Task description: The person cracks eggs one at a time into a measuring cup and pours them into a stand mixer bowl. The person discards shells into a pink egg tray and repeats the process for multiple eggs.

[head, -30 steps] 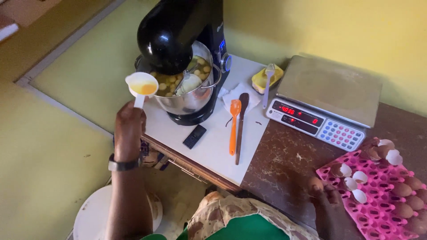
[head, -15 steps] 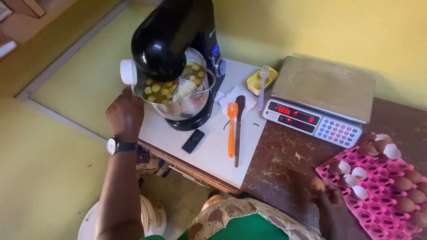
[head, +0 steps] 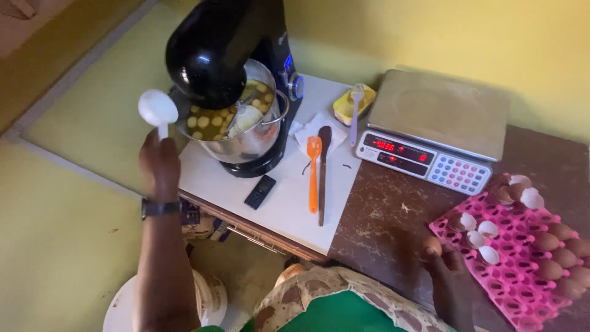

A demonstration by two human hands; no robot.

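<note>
Soft, even, warm-toned light fills the scene, casting only faint shadows. A small highlight glints on the black stand mixer (head: 215,49). The left hand (head: 158,163) looks slightly motion-blurred; edges seem soft.

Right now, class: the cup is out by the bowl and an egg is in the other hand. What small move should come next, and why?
Probably set the cup down: the left hand holds it outside the bowl, whose yolks already float, while the right hand grips an egg beside the pink tray.
</note>
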